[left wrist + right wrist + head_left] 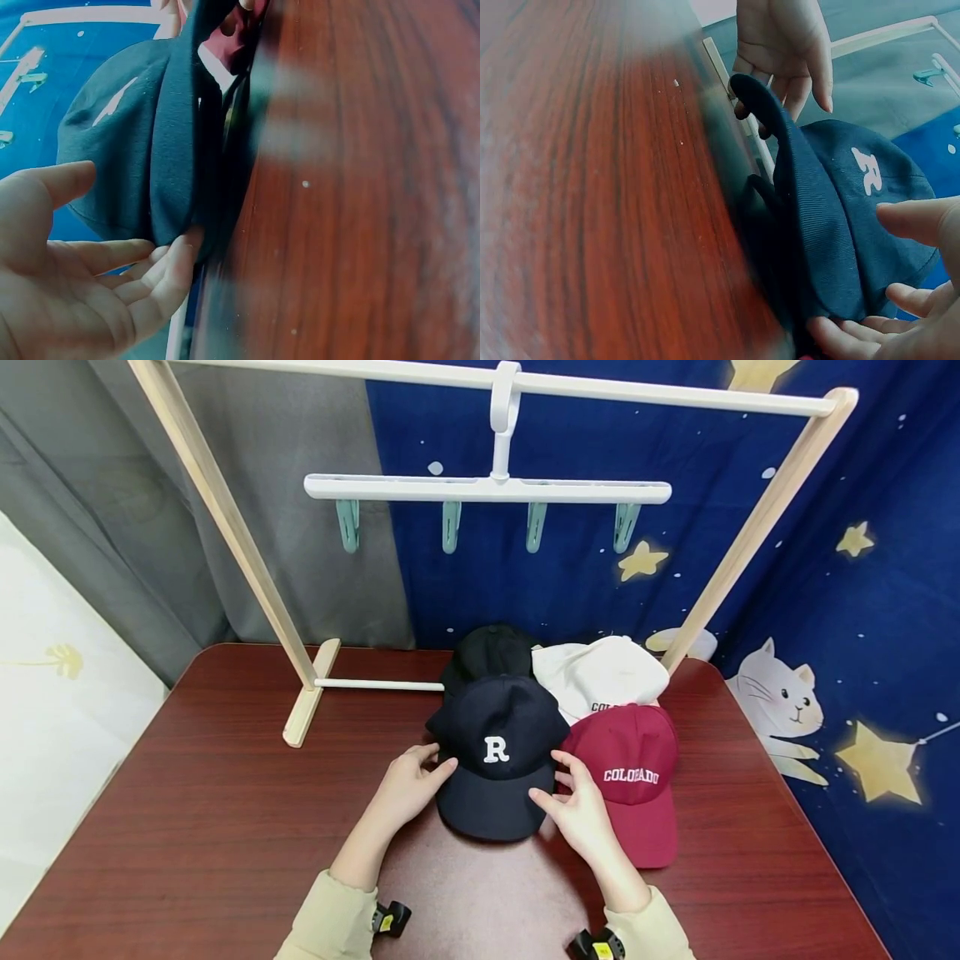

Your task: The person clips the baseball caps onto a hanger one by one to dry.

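A navy baseball cap (504, 718) with a white R lies on the table, its brim toward me. At its left side is my left hand (411, 783), with thumb spread and fingertips at the cap's lower edge in the left wrist view. My right hand (573, 802) flanks the other side; its fingers reach the cap's edge and the thumb is over the brim in the head view. A maroon COLORADO cap (630, 760) lies beside the right hand. Behind are a black cap (491, 647), partly hidden, and a white cap (603, 668).
Over the caps stands a wooden rack (720, 543) with a white top bar. From it hangs a white hanger (405, 487) with several green clips (450, 527). The rack's left foot (311, 697) rests on the brown table (225, 810). Curtains (300, 527) close off the back.
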A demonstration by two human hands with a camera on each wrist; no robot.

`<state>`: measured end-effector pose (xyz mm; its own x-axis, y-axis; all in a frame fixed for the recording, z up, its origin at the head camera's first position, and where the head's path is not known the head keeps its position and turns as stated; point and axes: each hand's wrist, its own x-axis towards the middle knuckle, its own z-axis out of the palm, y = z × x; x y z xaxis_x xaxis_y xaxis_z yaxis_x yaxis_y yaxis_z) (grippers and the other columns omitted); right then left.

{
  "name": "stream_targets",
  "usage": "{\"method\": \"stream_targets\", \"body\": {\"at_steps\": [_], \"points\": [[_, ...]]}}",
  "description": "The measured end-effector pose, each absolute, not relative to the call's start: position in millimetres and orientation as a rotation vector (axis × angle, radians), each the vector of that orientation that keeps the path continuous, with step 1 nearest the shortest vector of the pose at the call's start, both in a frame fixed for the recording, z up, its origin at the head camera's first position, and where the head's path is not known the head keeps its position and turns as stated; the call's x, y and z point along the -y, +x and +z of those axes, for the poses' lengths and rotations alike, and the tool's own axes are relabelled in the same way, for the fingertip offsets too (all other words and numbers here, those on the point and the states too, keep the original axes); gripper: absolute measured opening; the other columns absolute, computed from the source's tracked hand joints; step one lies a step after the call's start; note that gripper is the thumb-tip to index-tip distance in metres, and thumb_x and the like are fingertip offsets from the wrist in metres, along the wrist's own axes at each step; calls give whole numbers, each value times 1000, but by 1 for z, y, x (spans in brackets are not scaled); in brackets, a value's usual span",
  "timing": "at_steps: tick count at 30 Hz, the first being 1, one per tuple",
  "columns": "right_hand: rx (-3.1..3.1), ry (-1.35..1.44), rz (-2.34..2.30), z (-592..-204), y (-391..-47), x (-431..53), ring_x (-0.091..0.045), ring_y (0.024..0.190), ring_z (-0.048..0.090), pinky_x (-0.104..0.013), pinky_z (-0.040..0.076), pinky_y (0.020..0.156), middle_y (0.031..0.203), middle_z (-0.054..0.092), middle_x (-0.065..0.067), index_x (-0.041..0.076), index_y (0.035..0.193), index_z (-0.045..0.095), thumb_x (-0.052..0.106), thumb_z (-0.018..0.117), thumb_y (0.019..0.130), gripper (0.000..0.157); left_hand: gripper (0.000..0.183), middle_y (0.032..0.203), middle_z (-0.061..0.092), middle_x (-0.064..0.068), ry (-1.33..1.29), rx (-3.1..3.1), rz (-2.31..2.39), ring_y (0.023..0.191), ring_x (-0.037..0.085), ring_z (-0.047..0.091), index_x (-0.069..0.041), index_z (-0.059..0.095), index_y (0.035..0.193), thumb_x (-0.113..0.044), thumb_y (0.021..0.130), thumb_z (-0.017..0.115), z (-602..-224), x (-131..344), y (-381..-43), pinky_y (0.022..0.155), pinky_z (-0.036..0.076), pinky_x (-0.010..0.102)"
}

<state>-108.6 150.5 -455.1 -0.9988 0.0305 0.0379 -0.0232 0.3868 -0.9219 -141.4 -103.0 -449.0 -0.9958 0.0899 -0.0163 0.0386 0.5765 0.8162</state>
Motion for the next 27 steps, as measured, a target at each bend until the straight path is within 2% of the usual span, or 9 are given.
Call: {"method": "stream_targets", "body": {"at_steps": [7, 16, 22, 27], "points": [[2539, 43, 1717, -456, -108, -150, -38, 113, 52, -45, 51, 85, 136, 45, -18, 1, 135, 45, 5, 76, 80, 64, 50, 108, 62, 12, 114, -2730, 1479, 70, 11, 55, 10, 56, 125, -25, 91, 66, -450, 104, -141, 66, 46, 29], [2504, 24, 1743, -455, -109, -149, -36, 116, 50, -48, 44, 94, 138, 43, -17, 2, 137, 43, 0, 77, 78, 69, 49, 103, 62, 11, 131, -2727, 1530, 69, 12, 57, 10, 57, 124, -19, 87, 71, -448, 102, -141, 62, 47, 26], [2459, 17, 1795, -439, -105, -144, -41, 116, 49, -50, 42, 97, 137, 42, -23, -4, 136, 42, -4, 75, 78, 67, 48, 102, 63, 11, 106, -2727, 1566, 70, 11, 59, 10, 58, 123, -16, 84, 73, -445, 101, -141, 61, 48, 25], [2428, -28, 1835, -442, -106, -144, -40, 116, 50, -47, 43, 96, 134, 44, -25, -6, 138, 41, -6, 75, 78, 69, 47, 99, 65, 10, 44, -2698, 1624, 68, 12, 59, 8, 59, 122, -14, 84, 73, -444, 101, -140, 60, 48, 26]]}}
